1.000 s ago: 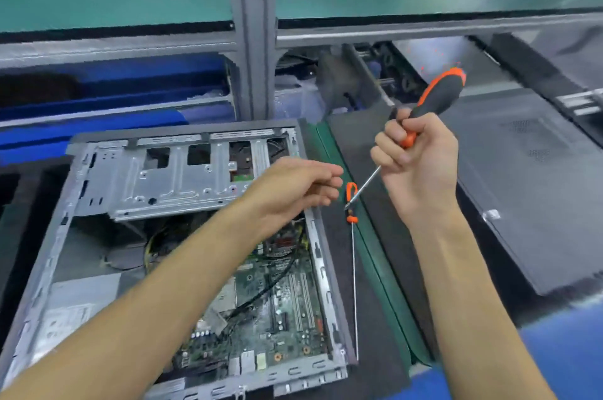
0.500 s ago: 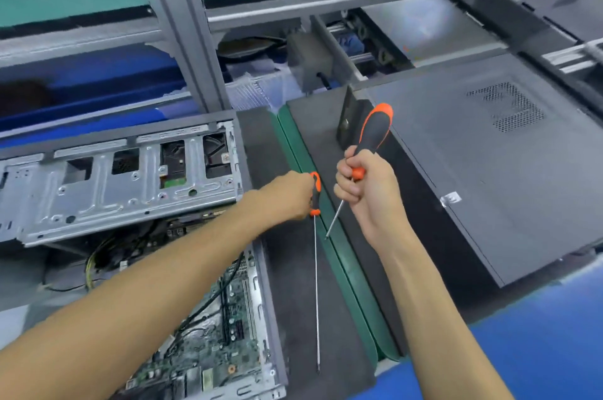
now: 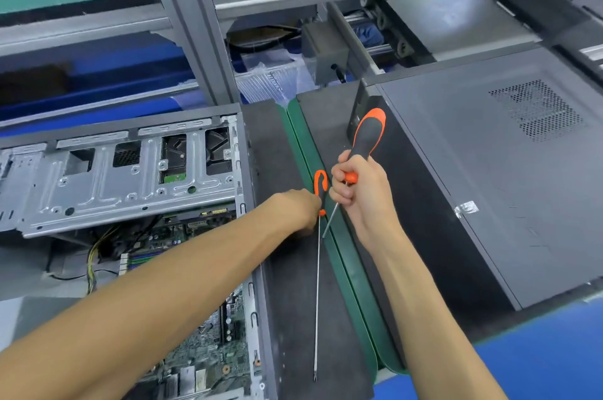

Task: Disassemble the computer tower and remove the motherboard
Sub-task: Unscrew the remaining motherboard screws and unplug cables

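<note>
Head view: right hand [image 3: 360, 194] fisted around thick screwdriver [image 3: 367, 138], left hand [image 3: 298, 208] pinching long thin screwdriver [image 3: 317, 285].

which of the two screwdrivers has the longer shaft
The thin screwdriver lying on the dark mat, its grip at the left hand. Its shaft runs far down the mat; the thick screwdriver in the right hand has a short shaft.

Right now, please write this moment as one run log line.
left hand: grips long screwdriver | right hand: holds thick screwdriver | tower: open | motherboard: inside
</note>
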Tool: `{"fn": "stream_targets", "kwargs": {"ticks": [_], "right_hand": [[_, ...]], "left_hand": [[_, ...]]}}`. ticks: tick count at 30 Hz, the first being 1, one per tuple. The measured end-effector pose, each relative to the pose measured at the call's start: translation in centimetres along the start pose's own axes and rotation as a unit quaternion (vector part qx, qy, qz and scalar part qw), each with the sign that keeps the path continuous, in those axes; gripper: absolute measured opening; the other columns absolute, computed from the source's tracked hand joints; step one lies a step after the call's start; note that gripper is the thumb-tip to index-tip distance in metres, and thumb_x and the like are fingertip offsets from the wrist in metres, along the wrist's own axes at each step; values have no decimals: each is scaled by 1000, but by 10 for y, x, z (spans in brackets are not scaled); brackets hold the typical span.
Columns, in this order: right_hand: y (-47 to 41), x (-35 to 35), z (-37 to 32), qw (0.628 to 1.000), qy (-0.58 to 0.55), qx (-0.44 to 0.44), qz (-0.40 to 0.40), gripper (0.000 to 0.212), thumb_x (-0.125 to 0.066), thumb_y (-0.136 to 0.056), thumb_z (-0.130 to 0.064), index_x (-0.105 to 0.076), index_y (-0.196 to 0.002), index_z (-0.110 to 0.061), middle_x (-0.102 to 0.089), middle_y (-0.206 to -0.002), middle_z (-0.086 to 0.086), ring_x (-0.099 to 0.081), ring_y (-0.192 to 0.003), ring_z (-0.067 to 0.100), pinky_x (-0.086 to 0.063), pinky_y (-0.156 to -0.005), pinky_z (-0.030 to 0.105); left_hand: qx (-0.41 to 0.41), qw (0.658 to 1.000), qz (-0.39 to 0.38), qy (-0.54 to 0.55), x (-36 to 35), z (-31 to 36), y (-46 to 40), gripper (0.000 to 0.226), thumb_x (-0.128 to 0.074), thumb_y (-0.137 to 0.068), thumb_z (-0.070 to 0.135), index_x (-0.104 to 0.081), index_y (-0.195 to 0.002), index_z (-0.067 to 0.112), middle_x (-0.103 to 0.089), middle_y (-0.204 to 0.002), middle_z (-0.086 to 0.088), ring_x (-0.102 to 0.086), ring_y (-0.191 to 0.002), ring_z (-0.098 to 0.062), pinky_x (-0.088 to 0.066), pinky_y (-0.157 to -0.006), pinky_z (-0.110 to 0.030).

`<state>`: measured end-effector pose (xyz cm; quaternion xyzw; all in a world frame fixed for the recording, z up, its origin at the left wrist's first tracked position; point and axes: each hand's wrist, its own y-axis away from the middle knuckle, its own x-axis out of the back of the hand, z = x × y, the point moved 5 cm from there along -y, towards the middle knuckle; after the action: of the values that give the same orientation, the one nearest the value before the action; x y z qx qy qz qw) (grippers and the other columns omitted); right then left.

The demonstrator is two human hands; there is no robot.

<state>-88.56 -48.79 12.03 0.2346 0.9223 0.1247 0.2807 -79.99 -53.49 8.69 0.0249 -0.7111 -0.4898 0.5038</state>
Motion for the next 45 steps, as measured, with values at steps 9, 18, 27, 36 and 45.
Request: {"fn": "stream_targets", "kwargs": {"ticks": [9, 18, 27, 36, 45], "right_hand": [[3, -43, -21, 997, -11, 47, -65, 13, -44, -90, -6, -49, -81, -14, -33, -52, -3, -24, -38, 10, -20, -37, 20], [23, -127, -3, 988, 7, 90, -125, 44, -54, -96, -34, -52, -55, -20, -44, -45, 4, -52, -48, 22, -47, -52, 27], [41, -137, 28, 996, 11, 60, -67, 46, -57, -94, -33, -50, -50, -22, -44, -49, 3, -46, -48, 20, -44, -48, 27], [53, -131, 30, 997, 6, 57, -51, 36, -58, -93, -31, -48, -61, -17, -38, -49, 1, -35, -43, 16, -31, -41, 24], [59, -138, 22, 993, 46, 78, -78, 35, -51, -100, -23, -45, -66, -16, -24, -45, 0, -19, -37, 13, -18, -37, 23]], "left_hand": [[-49, 854, 489, 171, 34, -47, 121, 23, -50, -94, 37, -50, -74, 26, -55, -70, 11, -56, -72, -13, -37, -75, -28], [106, 446, 198, 866, -101, -126, 132, 57, -70, -88, 39, -52, -129, 2, -73, -95, -13, -74, -83, -21, -55, -91, -46], [25, 287, 238, 927, -107, -124, 128, 79, -71, -88, 12, -25, -149, -6, -59, -129, -26, -71, -103, -25, -36, -112, -54], [42, 342, 105, 933, -135, -116, 146, 40, -75, -79, 12, -61, -114, 2, -71, -110, -24, -71, -98, -35, -61, -77, -38], [63, 691, 37, 719, -144, -170, 178, 38, -70, -91, 20, -56, -115, -5, -75, -97, -18, -74, -87, -33, -60, -76, -39]]}}
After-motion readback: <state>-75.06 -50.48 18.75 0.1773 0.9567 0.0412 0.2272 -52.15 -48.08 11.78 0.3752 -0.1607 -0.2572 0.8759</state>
